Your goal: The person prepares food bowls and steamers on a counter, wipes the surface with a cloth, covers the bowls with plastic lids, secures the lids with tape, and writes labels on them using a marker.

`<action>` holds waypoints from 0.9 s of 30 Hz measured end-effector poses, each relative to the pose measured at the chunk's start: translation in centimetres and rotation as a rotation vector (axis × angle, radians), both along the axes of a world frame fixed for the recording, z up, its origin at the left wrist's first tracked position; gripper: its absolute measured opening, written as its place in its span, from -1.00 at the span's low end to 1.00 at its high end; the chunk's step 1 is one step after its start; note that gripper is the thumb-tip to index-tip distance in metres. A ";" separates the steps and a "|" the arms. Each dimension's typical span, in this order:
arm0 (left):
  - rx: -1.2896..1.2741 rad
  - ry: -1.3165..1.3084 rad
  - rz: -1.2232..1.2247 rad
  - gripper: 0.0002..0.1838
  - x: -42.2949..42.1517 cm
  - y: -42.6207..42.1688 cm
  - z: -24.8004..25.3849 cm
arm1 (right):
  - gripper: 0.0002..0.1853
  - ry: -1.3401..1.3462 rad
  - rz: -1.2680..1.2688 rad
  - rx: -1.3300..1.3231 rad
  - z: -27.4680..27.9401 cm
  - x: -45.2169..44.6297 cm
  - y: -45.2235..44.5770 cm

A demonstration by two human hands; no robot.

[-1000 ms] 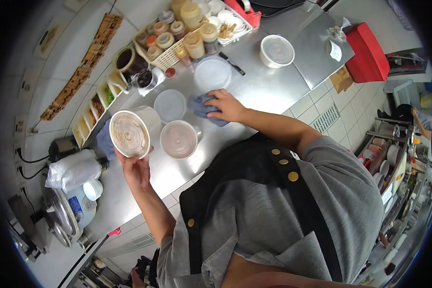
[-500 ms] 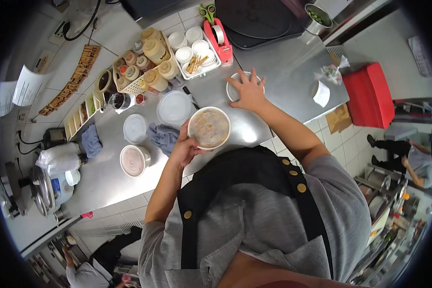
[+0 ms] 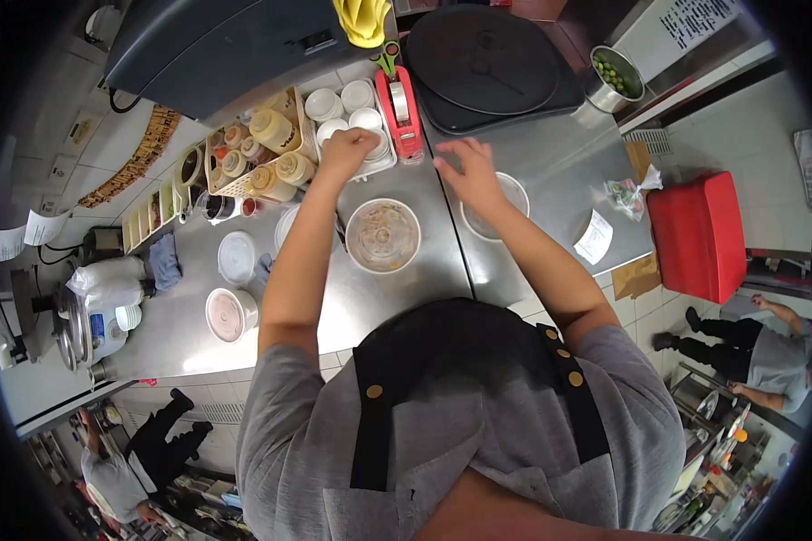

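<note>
My left hand is over the white basket of small lidded cups. Its fingers are curled closed, and whatever they hold is hidden. My right hand is in the air in front of the red tape dispenser, fingers apart and nothing visible in them. Below that wrist lies a round white-rimmed lid or container, partly covered by my forearm. Between my arms a round lidded food tub stands on the steel counter, with food showing through its clear lid.
To the left are another tub, a round lid and a basket of sauce bottles. Black round trays lie at the back. A paper slip and a red bin are to the right. Two other people are farther off.
My left hand has let go of the food tub, now on the counter, and moved up to the cup basket. My right hand has lifted off the white-rimmed round thing toward the tape dispenser.
</note>
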State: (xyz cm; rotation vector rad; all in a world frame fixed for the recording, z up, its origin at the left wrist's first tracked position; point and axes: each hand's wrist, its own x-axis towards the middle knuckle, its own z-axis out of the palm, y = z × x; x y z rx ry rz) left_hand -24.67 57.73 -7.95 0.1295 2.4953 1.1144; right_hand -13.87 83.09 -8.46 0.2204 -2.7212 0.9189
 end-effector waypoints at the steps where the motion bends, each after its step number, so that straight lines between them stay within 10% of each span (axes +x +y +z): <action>1: 0.122 -0.037 0.077 -0.47 -2.1 1.3 -2.9 | -0.63 -0.168 0.004 -0.264 -1.3 -2.2 -0.5; 5: 0.254 -0.193 0.225 -0.42 -5.6 6.4 -7.1 | -0.81 -0.750 -0.039 -0.766 -3.7 -6.3 -3.2; 12: 0.732 -0.439 0.581 -0.70 -3.0 8.6 -3.6 | -0.81 -0.906 -0.041 -0.947 -5.8 -8.6 -3.1; 15: 0.697 -0.253 0.512 -0.65 3.2 8.7 2.1 | -0.51 -0.978 -0.040 -1.147 -5.8 -8.9 -2.7; 22: 0.622 -0.378 0.504 -0.66 20.3 7.5 1.2 | -0.26 -1.049 -0.036 -0.973 -3.3 -9.0 -3.0; 27: 0.791 -0.355 0.342 -0.74 25.4 6.5 0.6 | -0.48 -1.002 -0.075 -0.889 -4.8 -9.7 -2.7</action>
